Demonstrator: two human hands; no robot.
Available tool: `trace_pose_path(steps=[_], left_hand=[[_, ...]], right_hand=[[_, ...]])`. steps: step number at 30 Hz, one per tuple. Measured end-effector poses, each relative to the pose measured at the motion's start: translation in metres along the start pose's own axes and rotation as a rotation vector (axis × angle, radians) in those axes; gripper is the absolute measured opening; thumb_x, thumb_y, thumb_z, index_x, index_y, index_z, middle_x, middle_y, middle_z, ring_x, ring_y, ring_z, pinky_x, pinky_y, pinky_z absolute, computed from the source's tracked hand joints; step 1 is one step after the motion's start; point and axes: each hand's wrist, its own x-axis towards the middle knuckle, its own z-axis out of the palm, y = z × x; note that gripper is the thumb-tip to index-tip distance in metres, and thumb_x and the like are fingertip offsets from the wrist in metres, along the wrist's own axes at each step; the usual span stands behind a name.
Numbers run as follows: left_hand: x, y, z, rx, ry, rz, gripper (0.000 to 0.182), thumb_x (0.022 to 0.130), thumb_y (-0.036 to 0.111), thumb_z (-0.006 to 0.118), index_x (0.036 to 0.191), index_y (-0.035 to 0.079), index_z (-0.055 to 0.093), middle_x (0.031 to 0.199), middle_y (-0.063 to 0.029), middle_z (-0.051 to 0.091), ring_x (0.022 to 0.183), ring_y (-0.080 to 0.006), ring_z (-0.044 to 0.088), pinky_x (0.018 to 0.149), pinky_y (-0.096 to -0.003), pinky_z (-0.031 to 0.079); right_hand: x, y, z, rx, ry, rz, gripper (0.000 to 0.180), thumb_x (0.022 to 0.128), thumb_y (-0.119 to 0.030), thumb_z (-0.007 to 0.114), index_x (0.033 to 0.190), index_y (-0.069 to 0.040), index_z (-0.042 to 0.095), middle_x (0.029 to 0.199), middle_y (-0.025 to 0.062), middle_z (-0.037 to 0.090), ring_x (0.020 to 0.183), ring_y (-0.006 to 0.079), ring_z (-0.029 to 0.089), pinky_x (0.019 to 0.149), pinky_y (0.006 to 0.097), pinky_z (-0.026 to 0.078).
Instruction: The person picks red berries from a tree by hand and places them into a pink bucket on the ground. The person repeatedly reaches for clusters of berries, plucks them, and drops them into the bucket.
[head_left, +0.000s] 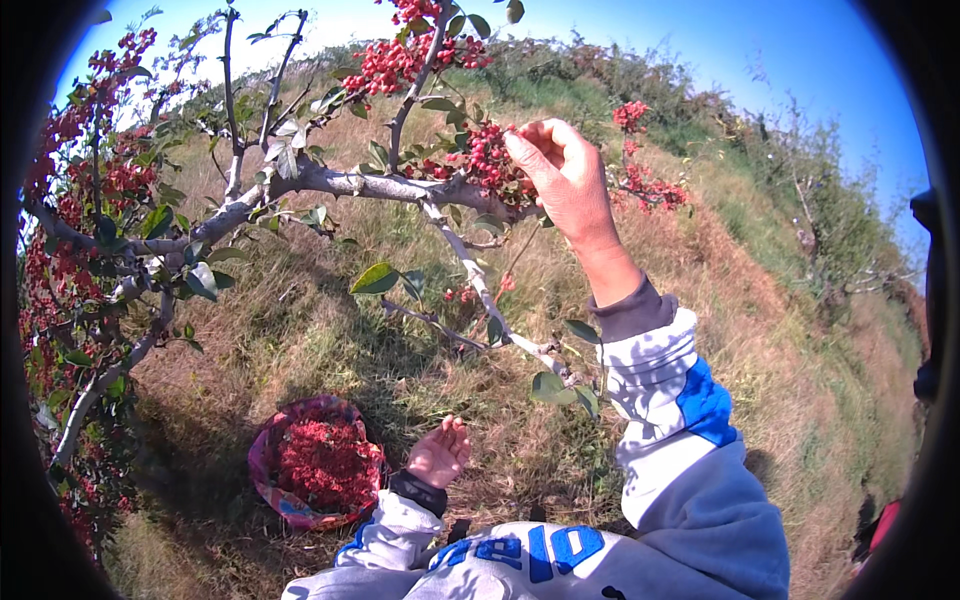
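My right hand (564, 176) is raised to a thorny branch (397, 189), thumb and fingertips pinched at the edge of a cluster of red Sichuan pepper berries (487, 157). The curled fingers partly hide what lies between them. Low in front of my body, my left hand (441, 454) is held palm up, fingers loosely apart, with nothing visible in it. Just left of that hand, a round container with a pink patterned lining (262, 491) stands on the grass, heaped with picked red berries (326, 461).
More berry clusters hang above (390, 64), behind my right hand (649, 187) and thickly at the left (56, 277). A thin side branch (476, 274) slants down toward my right sleeve. Dry grass (712, 300) covers the slope; shrubs (825, 217) stand at the right.
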Motion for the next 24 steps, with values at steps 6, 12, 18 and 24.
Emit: trace_pose_path(steps=[6, 12, 18, 24], left_hand=[[0.001, 0.001, -0.016, 0.035, -0.217, 0.000, 0.031, 0.082, 0.014, 0.050, 0.111, 0.005, 0.051, 0.114, -0.0075, 0.053, 0.106, -0.0198, 0.049, 0.092, -0.0362, 0.037], [-0.007, -0.009, -0.007, 0.138, -0.276, 0.094, 0.034, 0.078, 0.014, 0.054, 0.110, 0.002, 0.051, 0.115, -0.0082, 0.051, 0.107, -0.0196, 0.047, 0.092, -0.0352, 0.036], [-0.012, -0.009, -0.007, 0.149, -0.264, 0.117, 0.034, 0.080, 0.013, 0.051, 0.113, 0.003, 0.050, 0.115, -0.0078, 0.051, 0.102, -0.0204, 0.049, 0.090, -0.0360, 0.038], [-0.007, -0.010, -0.010, 0.053, -0.168, 0.037, 0.029, 0.083, 0.013, 0.045, 0.110, 0.003, 0.052, 0.109, -0.0084, 0.053, 0.099, -0.0205, 0.050, 0.089, -0.0351, 0.039]], right_hand=[[0.023, -0.021, 0.013, -0.893, -0.042, -0.303, 0.051, 0.063, -0.052, 0.066, 0.077, -0.004, 0.056, 0.068, 0.0104, 0.056, 0.065, 0.0228, 0.057, 0.059, 0.0335, 0.045], [0.031, -0.024, -0.006, -0.776, -0.205, -0.080, 0.032, 0.063, -0.033, 0.059, 0.069, -0.001, 0.058, 0.068, 0.0173, 0.060, 0.065, 0.0313, 0.059, 0.061, 0.0379, 0.046], [0.029, -0.014, -0.021, -0.311, -0.374, 0.279, 0.018, 0.072, -0.017, 0.059, 0.070, 0.001, 0.057, 0.058, 0.0032, 0.056, 0.052, 0.0087, 0.054, 0.047, 0.0235, 0.044], [0.034, 0.003, -0.015, -0.397, -0.238, 0.085, 0.025, 0.064, -0.023, 0.064, 0.066, 0.001, 0.057, 0.056, 0.0076, 0.055, 0.057, 0.0142, 0.056, 0.054, 0.0295, 0.043]])
